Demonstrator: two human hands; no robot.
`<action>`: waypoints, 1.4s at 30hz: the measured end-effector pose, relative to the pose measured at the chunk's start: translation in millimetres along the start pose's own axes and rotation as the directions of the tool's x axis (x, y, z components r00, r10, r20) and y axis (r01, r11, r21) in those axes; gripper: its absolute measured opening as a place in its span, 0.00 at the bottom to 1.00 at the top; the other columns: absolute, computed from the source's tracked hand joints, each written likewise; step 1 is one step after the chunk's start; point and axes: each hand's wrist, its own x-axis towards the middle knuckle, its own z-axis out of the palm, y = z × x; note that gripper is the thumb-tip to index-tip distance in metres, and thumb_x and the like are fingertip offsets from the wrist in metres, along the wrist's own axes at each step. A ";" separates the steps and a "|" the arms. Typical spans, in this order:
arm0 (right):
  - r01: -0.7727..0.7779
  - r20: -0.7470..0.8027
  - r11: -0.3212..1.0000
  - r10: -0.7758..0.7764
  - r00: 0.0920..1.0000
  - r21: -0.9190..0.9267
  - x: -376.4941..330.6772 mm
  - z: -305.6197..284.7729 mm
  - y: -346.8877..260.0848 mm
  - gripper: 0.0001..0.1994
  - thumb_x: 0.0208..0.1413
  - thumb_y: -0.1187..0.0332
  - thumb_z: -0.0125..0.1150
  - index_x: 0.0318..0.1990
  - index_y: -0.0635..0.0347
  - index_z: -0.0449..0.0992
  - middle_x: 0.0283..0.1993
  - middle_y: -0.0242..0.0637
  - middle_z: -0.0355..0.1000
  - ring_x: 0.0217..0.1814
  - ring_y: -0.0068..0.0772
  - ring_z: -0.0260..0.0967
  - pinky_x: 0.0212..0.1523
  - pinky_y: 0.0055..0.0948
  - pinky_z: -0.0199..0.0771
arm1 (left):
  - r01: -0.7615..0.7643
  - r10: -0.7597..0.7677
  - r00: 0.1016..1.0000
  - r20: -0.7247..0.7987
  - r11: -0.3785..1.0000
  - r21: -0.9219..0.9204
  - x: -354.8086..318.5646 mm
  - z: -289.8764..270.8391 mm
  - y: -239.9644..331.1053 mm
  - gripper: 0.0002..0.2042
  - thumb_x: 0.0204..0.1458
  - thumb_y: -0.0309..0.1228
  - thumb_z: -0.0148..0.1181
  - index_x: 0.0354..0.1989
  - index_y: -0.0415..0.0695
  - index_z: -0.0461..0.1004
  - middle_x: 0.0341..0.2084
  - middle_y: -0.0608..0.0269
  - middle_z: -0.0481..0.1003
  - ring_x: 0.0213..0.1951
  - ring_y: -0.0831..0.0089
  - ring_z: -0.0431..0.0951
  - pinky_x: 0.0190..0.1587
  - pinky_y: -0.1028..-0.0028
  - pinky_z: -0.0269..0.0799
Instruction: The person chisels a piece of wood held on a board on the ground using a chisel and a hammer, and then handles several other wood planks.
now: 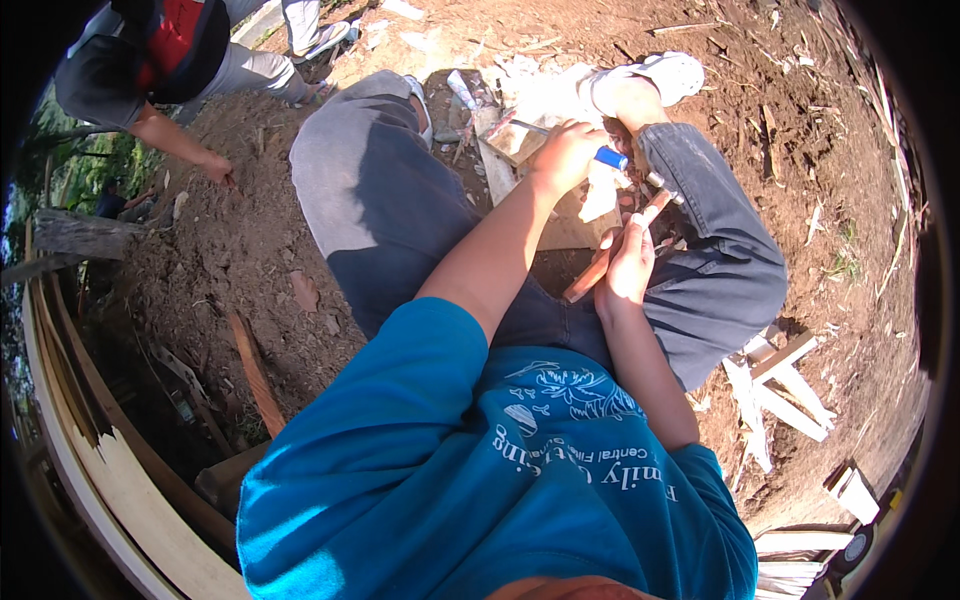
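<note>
The person sits on bare reddish earth with knees drawn up, and both hands work between the legs. The left hand [565, 155] is curled shut around a chisel [575, 143], of which a thin metal shaft points up-left and a blue handle end sticks out to the right of the fist. The tip of the shaft meets a pale wooden block [520, 135] that lies on the ground between the feet. The right hand [632, 262] is wrapped around the wooden handle of a hammer [610, 255], fingers closed on it near the head; the metal head shows just above the hand, close beside the blue handle end but apart from it. The left forearm crosses much of the work and hides the near part of the block, so how the block rests on the flat pale board [575, 225] under it is hard to say for sure. A white shoe [655, 75] stands just beyond the block on the right, and the grey trouser leg [370, 190] closes in the left side. Broken pale wood offcuts [785, 385] lie on the soil by the right thigh. A reddish wood sliver [255, 375] lies to the left, near curved pale planks [110, 470] along the rim. At upper left another person's hand [215, 167] presses on the earth, well apart from the work.
</note>
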 end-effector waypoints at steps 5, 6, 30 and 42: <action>0.069 0.014 0.997 -0.068 0.998 -0.017 1.1 -1.5 0.4 0.14 0.73 0.59 0.46 0.53 0.61 0.68 0.24 0.26 0.63 0.28 0.18 0.61 0.35 0.23 0.63 | 0.012 -0.011 0.999 0.040 1.000 -0.018 3.5 -7.7 11.1 0.15 0.40 0.21 0.64 0.41 0.42 0.79 0.37 0.52 0.79 0.45 0.51 0.78 0.52 0.58 0.73; 0.063 0.010 0.998 -0.063 0.998 -0.014 1.7 -1.6 1.8 0.14 0.73 0.58 0.47 0.51 0.59 0.69 0.24 0.27 0.64 0.26 0.19 0.60 0.32 0.23 0.63 | 0.009 -0.009 0.999 0.039 1.000 -0.011 3.2 -8.0 12.2 0.15 0.41 0.21 0.63 0.41 0.42 0.79 0.37 0.52 0.79 0.45 0.51 0.78 0.52 0.58 0.73; 0.072 0.034 0.997 -0.071 0.997 -0.023 6.2 -10.3 7.4 0.13 0.73 0.55 0.46 0.48 0.55 0.69 0.23 0.29 0.67 0.22 0.21 0.62 0.24 0.24 0.65 | 0.000 -0.001 0.999 0.034 1.000 0.025 -2.3 -4.9 9.6 0.15 0.43 0.21 0.60 0.42 0.42 0.80 0.36 0.53 0.79 0.44 0.53 0.78 0.51 0.59 0.73; 0.180 -0.067 0.983 -0.183 0.981 -0.042 1.4 -2.9 1.8 0.13 0.73 0.56 0.45 0.47 0.56 0.67 0.24 0.29 0.65 0.22 0.22 0.62 0.25 0.24 0.63 | -0.004 0.004 1.000 0.024 1.000 0.009 -6.1 -0.8 4.1 0.13 0.43 0.22 0.62 0.39 0.46 0.79 0.34 0.57 0.78 0.43 0.54 0.78 0.50 0.59 0.73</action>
